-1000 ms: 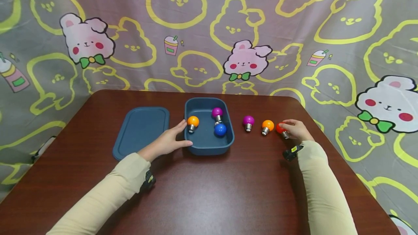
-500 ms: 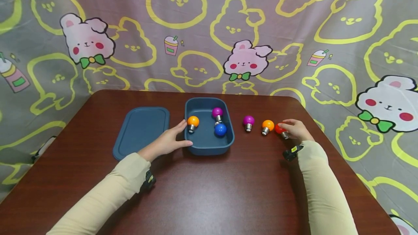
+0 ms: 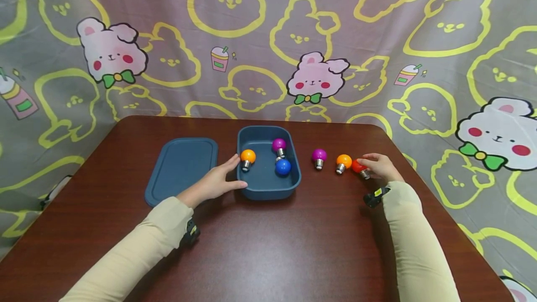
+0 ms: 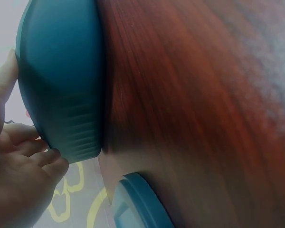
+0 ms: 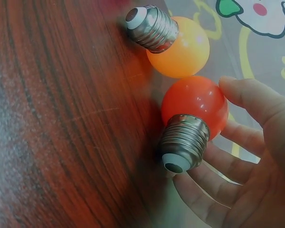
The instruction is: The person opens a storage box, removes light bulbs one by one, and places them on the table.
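My left hand (image 3: 213, 182) rests against the left side of a blue-grey plastic box (image 3: 268, 193), thumb and fingers spread along its rim. In the left wrist view, the fingertips meet the outside of the wall. Inside the box lie an orange light bulb (image 3: 248, 156), a purple light bulb (image 3: 278, 145) and a blue light bulb (image 3: 283, 167). At the right, my right hand (image 3: 382, 166) holds a red light bulb (image 5: 194, 102) low at the table, thumb on its globe and fingers curved behind it. Its metal screw base points toward the near side.
Left of the box lies a flat blue-grey lid (image 3: 182, 167). Between the box and my right hand, another purple bulb (image 3: 319, 154) and another orange bulb (image 3: 344, 161) lie on the brown table (image 3: 293, 246). A patterned cloth (image 3: 260, 36) hangs behind the table.
The red bulb has shifted slightly left, toward the orange bulb beside it, at my right fingertips. My left hand and the box have stayed in place.
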Demonstrator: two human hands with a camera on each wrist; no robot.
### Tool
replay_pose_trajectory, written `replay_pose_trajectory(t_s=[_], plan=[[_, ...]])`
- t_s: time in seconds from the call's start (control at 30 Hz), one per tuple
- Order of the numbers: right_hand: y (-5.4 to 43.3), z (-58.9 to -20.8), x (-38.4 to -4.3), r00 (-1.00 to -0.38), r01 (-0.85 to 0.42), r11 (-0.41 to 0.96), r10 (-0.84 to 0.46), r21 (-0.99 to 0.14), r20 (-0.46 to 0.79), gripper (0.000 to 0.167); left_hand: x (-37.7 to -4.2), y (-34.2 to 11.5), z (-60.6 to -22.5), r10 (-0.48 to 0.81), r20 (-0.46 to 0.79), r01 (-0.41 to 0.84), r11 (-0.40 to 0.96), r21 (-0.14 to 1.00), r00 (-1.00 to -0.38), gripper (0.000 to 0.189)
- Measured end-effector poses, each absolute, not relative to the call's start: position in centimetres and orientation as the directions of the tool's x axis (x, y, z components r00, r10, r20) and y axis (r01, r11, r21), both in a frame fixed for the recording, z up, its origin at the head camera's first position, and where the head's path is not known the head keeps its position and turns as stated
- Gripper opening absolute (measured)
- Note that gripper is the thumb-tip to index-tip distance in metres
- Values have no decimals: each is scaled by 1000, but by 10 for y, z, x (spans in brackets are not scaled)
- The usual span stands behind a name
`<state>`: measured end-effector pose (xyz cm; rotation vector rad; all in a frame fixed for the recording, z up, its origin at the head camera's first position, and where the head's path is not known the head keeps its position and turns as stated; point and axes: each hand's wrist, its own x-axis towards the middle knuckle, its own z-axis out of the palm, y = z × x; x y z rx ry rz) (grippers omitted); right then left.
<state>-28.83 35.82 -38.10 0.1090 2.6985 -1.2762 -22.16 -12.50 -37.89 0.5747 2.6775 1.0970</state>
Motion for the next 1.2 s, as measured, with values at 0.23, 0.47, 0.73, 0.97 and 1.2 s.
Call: replay_pose_trajectory(t_s=[0.23, 0.47, 0.73, 0.97, 1.2], plan=[[357, -378, -287, -985, 129, 623, -11, -772, -173, 62, -221, -125, -378, 421, -25, 282, 649, 707, -907, 84], [355, -370, -286, -989, 118, 618, 0, -778, -151, 59, -222, -124, -379, 422, -24, 283, 650, 705, -906, 85], [349, -351, -285, -996, 53, 658, -16, -752, -85, 60, -223, -124, -380, 415, -30, 272, 649, 711, -909, 85], [320, -323, -289, -998, -21, 648, -62, -762, -26, 61, -224, -125, -380, 414, -33, 270, 650, 710, -910, 86], [277, -305, -288, -987, -120, 611, -158, -783, 28, 56, -224, -124, -380, 415, -37, 268, 650, 711, -909, 86]])
